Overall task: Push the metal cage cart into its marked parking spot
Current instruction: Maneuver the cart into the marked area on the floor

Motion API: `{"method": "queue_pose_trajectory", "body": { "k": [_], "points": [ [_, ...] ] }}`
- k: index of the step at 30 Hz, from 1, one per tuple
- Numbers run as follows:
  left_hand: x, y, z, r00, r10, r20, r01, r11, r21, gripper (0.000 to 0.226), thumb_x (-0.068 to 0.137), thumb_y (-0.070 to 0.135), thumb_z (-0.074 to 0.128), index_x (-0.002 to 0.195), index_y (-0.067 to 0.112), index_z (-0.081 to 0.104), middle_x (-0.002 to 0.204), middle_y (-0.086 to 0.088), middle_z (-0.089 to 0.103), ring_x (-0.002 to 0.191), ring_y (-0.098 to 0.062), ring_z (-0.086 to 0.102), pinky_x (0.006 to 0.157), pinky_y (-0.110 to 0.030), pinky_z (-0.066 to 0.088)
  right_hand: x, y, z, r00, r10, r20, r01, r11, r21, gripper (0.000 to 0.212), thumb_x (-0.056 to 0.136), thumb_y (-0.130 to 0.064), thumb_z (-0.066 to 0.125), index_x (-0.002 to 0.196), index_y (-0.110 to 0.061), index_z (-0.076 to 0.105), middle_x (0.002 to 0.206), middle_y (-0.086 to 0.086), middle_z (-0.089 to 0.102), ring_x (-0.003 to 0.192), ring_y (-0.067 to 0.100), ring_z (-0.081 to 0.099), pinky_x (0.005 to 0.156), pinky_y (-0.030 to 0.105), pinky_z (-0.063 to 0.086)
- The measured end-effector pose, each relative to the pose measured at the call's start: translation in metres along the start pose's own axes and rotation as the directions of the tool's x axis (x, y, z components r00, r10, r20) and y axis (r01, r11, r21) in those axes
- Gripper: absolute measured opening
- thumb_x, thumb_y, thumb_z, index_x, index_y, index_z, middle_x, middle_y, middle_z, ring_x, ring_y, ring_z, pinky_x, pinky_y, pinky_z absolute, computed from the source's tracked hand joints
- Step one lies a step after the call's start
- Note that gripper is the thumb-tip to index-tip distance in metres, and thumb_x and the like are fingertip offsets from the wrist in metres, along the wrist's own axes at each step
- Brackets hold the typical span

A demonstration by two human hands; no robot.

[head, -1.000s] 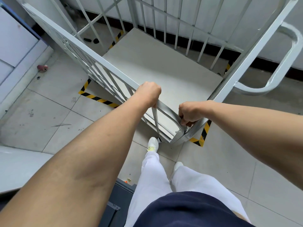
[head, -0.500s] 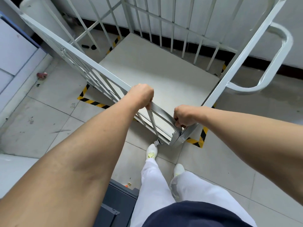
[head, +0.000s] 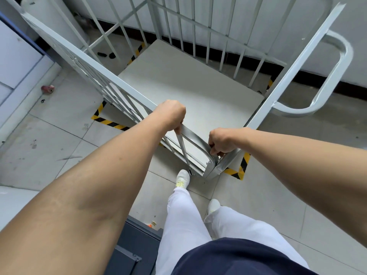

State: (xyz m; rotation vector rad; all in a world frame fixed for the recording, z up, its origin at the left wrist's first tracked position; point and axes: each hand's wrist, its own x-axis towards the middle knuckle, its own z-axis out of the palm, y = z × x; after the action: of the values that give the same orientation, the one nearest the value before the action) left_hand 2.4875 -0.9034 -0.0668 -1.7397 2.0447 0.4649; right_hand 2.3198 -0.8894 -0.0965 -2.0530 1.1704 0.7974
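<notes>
Steel cage cart extends toward 12 o'clock from both fists; left hand clenched on top rail, right hand clenched on near corner; yellow-black floor tape brackets its base.

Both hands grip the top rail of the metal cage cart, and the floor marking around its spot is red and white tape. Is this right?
Not quite. Both hands, left hand and right hand, grip the metal cage cart top rail, but the head view shows yellow and black tape.

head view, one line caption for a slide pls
Both hands, left and right, grip the near corner of the cage cart over its floor tape.
</notes>
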Motion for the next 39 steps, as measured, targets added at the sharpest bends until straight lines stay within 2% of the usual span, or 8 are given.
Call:
{"method": "queue_pose_trajectory", "body": {
  "k": [4, 7, 12, 18, 22, 25, 28, 39],
  "points": [
    [0.003, -0.002, -0.001, 1.000, 0.030, 0.008, -0.031, 0.998, 0.062, 0.008, 0.071, 0.008, 0.076, 0.079, 0.010, 0.075, 0.086, -0.013, 0.073, 0.072, -0.032, 0.059, 0.061, -0.028, 0.040, 0.003, 0.001, -0.002, 1.000, 0.012, 0.022, -0.013, 1.000, 0.020, 0.024, 0.090, -0.025, 0.062, 0.094, -0.002, 0.067, 0.075, 0.007, 0.058, 0.072, 0.023, 0.051, 0.061, 0.030, 0.043],
    [0.002, -0.003, -0.001, 0.999, 0.049, -0.003, -0.049, 0.995, 0.086, 0.007, 0.073, 0.008, 0.074, 0.079, 0.009, 0.075, 0.088, -0.014, 0.073, 0.084, -0.035, 0.067, 0.062, -0.029, 0.040, 0.005, 0.001, -0.005, 0.998, 0.017, 0.055, -0.020, 0.998, 0.055, 0.027, 0.090, -0.022, 0.063, 0.100, 0.002, 0.069, 0.084, 0.011, 0.066, 0.074, 0.021, 0.056, 0.074, 0.036, 0.053],
    [-0.002, -0.003, 0.000, 0.999, 0.045, -0.020, -0.044, 0.997, 0.060, 0.006, 0.074, 0.005, 0.073, 0.079, 0.009, 0.074, 0.088, -0.013, 0.073, 0.080, -0.035, 0.065, 0.061, -0.029, 0.040, 0.004, -0.001, -0.007, 0.996, 0.041, 0.083, -0.047, 0.997, 0.069, 0.027, 0.090, -0.022, 0.063, 0.101, 0.002, 0.070, 0.084, 0.011, 0.069, 0.071, 0.020, 0.059, 0.058, 0.025, 0.047],
    [-0.012, -0.004, 0.013, 0.999, 0.004, -0.050, -0.008, 0.998, -0.063, 0.009, 0.081, 0.003, 0.067, 0.089, 0.006, 0.071, 0.083, -0.014, 0.063, 0.088, -0.035, 0.063, 0.066, -0.032, 0.042, -0.006, -0.004, 0.005, 0.998, 0.044, -0.052, -0.043, 0.999, 0.028, 0.028, 0.092, -0.025, 0.060, 0.101, 0.001, 0.067, 0.084, 0.008, 0.059, 0.076, 0.023, 0.053, 0.067, 0.029, 0.040],
    [-0.020, -0.003, 0.031, 0.999, -0.012, -0.053, 0.005, 0.991, -0.136, 0.024, 0.089, 0.008, 0.061, 0.113, 0.002, 0.059, 0.115, -0.015, 0.058, 0.110, -0.031, 0.054, 0.087, -0.037, 0.044, -0.017, -0.005, 0.019, 0.987, 0.037, -0.157, -0.041, 0.999, -0.020, 0.032, 0.096, -0.025, 0.052, 0.109, 0.001, 0.064, 0.093, 0.014, 0.061, 0.082, 0.027, 0.053, 0.068, 0.029, 0.038],
    [-0.023, 0.001, 0.037, 0.997, -0.016, -0.077, 0.007, 0.993, -0.118, 0.044, 0.089, 0.013, 0.063, 0.130, 0.002, 0.050, 0.133, -0.015, 0.049, 0.127, -0.027, 0.043, 0.105, -0.039, 0.039, -0.028, -0.004, 0.023, 0.976, 0.020, -0.216, -0.032, 0.998, -0.053, 0.034, 0.095, -0.027, 0.052, 0.116, -0.002, 0.062, 0.108, 0.015, 0.065, 0.100, 0.034, 0.060, 0.076, 0.032, 0.047],
    [-0.027, 0.009, 0.034, 0.996, -0.044, -0.078, 0.035, 0.993, -0.116, 0.040, 0.091, 0.017, 0.061, 0.127, 0.003, 0.052, 0.131, -0.015, 0.051, 0.124, -0.030, 0.046, 0.101, -0.039, 0.042, -0.038, -0.001, 0.022, 0.968, 0.004, -0.250, -0.023, 0.997, -0.074, 0.035, 0.095, -0.027, 0.052, 0.119, -0.004, 0.061, 0.115, 0.015, 0.066, 0.106, 0.034, 0.061, 0.085, 0.036, 0.050],
    [-0.031, 0.017, 0.026, 0.993, -0.120, -0.016, 0.117, 0.985, -0.124, 0.042, 0.093, 0.018, 0.058, 0.133, 0.007, 0.051, 0.135, -0.012, 0.056, 0.121, -0.032, 0.055, 0.098, -0.037, 0.045, -0.046, -0.001, 0.016, 0.978, 0.008, -0.207, -0.036, 0.991, -0.129, 0.034, 0.095, -0.024, 0.052, 0.120, -0.003, 0.062, 0.116, 0.015, 0.065, 0.106, 0.033, 0.061, 0.085, 0.035, 0.051]
  ]
}}
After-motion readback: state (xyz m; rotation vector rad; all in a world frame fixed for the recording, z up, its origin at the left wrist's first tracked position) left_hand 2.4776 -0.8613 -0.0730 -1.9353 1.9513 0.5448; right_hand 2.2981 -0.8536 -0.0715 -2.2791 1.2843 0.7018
